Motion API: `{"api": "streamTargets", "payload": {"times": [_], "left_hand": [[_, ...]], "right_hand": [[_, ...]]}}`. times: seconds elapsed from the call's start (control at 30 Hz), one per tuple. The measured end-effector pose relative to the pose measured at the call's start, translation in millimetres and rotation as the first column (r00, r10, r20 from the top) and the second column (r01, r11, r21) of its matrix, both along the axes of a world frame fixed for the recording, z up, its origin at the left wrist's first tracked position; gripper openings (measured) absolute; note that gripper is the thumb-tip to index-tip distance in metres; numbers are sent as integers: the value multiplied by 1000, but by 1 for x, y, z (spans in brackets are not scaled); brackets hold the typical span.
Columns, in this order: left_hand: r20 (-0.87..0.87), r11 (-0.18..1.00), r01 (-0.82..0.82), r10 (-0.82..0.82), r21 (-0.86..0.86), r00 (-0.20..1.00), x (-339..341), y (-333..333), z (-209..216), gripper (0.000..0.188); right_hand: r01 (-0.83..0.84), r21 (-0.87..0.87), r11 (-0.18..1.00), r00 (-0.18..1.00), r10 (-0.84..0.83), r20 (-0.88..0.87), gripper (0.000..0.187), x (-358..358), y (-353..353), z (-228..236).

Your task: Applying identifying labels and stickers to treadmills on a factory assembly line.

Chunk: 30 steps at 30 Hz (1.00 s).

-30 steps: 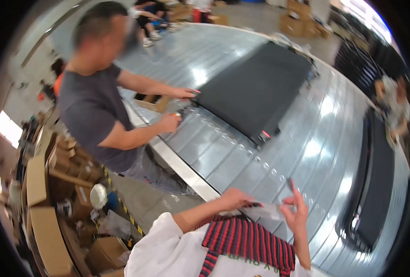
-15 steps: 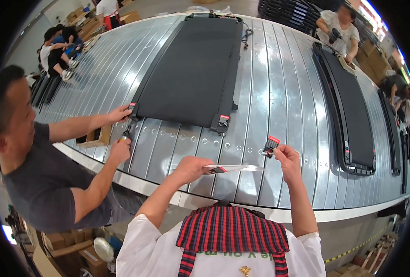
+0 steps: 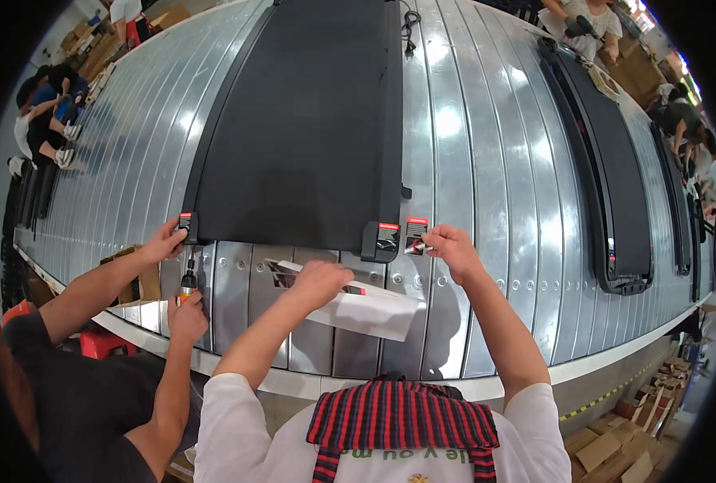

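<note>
Some white paper (image 3: 374, 317) is gripped in the left hand (image 3: 323, 283); the right hand (image 3: 452, 251) pinches a red-topped label (image 3: 415, 232) just beside the near right corner of the black treadmill (image 3: 302, 137), the label's long axis roughly along the treadmill's side.

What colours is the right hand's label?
The label: red top, mostly black below; head view shows it best.

Label (image 3: 414, 230): red upper band, black below; sheet (image 3: 370, 319): white. Flat machine (image 3: 302, 145): plain black; slatted tabletop (image 3: 495, 193): silver-grey. Apron (image 3: 402, 423): red and black stripes; shirt (image 3: 233, 427): white, green lettering.
</note>
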<state>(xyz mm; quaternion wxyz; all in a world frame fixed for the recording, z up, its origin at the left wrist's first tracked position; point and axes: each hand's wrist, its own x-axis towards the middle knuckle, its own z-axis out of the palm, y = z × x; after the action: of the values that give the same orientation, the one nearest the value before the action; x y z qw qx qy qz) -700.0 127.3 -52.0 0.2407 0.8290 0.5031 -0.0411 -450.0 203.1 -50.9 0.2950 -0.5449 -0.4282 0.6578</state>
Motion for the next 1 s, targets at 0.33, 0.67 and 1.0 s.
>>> {"api": "streamTargets", "payload": {"times": [0.33, 0.67, 1.0], "left_hand": [[280, 935, -54, -49, 351, 959, 5, 41, 4, 8], [306, 928, -81, -37, 363, 951, 9, 48, 3, 5], [339, 927, -94, -38, 364, 940, 9, 48, -1, 6]], "right_hand": [[16, -206, 978, 998, -30, -63, 13, -45, 52, -19], [-54, -205, 977, 998, 55, 2, 10, -54, 65, -12], [-19, -203, 979, 998, 32, 60, 12, -57, 67, -17]]}}
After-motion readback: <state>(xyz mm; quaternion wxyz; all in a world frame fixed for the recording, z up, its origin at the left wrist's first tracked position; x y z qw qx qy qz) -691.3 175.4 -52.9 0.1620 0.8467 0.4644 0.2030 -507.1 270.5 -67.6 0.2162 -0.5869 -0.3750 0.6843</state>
